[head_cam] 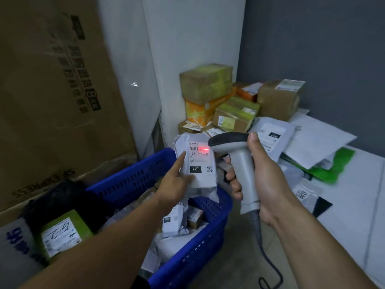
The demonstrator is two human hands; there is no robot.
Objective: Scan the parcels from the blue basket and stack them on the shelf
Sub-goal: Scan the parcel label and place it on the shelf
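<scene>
The left hand (177, 182) holds a white parcel bag (200, 176) up over the blue basket (133, 178); its pointing finger lies straight on the front, next to the label, and the other fingers are hidden behind the bag; the right hand (264, 180) has its fingers wrapped tight round the handle of a grey barcode scanner (239, 159); the scanner's nose is just beside the bag, and a red line of light (203, 148) sits on the barcode; a curly cable (268, 261) hangs down from the handle; more small parcels (173, 220) lie in the basket; on the white shelf (354, 195) to the right lie flat white bags and a green bag (341, 161); brown boxes (206, 84) are piled in the corner; a big cardboard box (52, 90) stands on the left.
</scene>
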